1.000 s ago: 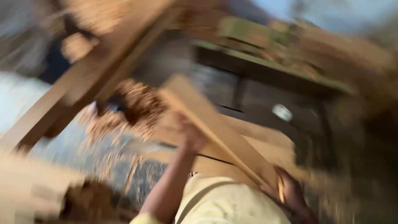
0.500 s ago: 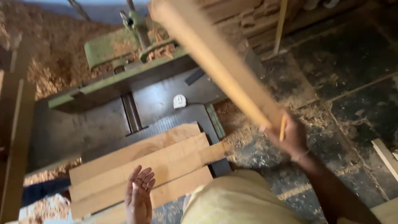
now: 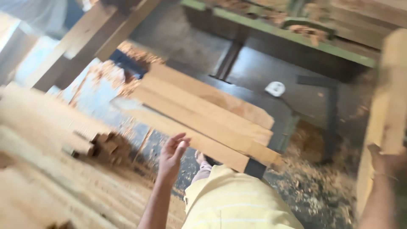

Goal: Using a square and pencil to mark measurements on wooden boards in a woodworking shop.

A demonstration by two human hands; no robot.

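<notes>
Since half a second ago the view has swung left: the long plank (image 3: pixel 388 114) that crossed the top of the picture now stands nearly upright at the far right edge, and the left hand (image 3: pixel 171 157) has lifted off the stacked boards (image 3: pixel 203 114) and hangs in the air with fingers loosely spread, holding nothing. Those boards lie just beyond the left hand, on the dark machine table (image 3: pixel 292 101), their near ends overhanging its edge. The right hand (image 3: pixel 388 163) is wrapped around the lower part of the plank, though blur hides the fingers. A small white object (image 3: pixel 275 88) rests on the table, farther out between the two hands. Left of the left hand lies pale blurred timber (image 3: pixel 46 169) with short offcuts (image 3: pixel 99 146). Sawdust (image 3: pixel 316 186) covers the floor below the right hand.
</notes>
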